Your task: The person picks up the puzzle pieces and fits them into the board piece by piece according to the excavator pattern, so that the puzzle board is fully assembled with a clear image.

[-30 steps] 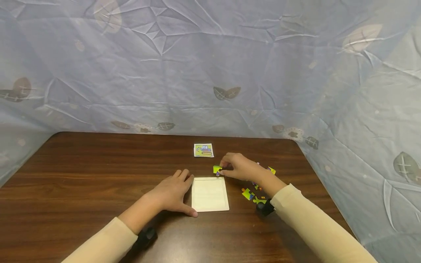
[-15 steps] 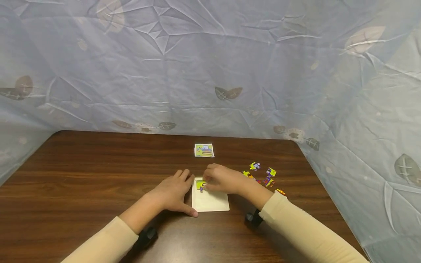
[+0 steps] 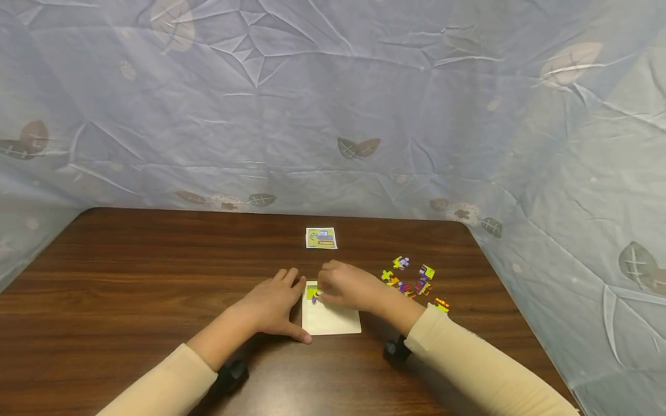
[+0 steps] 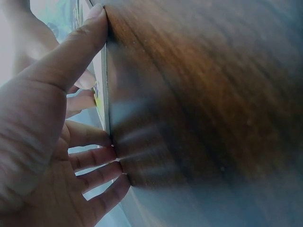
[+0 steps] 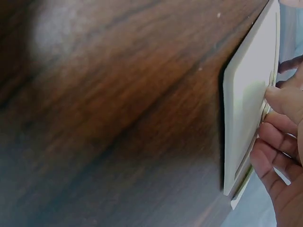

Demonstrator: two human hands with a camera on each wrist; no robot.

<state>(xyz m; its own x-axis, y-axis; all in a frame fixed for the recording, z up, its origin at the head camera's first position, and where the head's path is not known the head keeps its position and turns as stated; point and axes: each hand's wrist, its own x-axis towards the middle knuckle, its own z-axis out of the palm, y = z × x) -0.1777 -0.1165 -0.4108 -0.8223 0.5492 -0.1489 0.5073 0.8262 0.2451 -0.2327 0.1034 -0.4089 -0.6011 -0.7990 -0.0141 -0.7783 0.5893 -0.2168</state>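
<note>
A pale square puzzle tray [image 3: 333,323] with a raised rim lies on the table in the head view. My left hand [image 3: 272,305] rests along its left side, thumb at the front left corner and straight fingers spread up the edge. In the left wrist view the fingertips [image 4: 124,178] touch the tabletop beside the tray. My right hand [image 3: 354,287] is over the tray's far part, pinching a green and purple jigsaw piece [image 3: 312,293] in the far left corner. Its fingers [image 5: 267,168] are bent at the tray in the right wrist view and partly hide the piece.
Several loose jigsaw pieces [image 3: 425,271] lie to the right of the tray, some close behind my right forearm. A small picture card [image 3: 321,238] showing a digger lies beyond the tray. Patterned cloth [image 3: 312,115] hangs behind the brown wooden table [image 3: 156,248].
My right hand has carried the jigsaw piece from beyond the tray's far right corner leftward into its far left corner. The left hand has kept its place.
</note>
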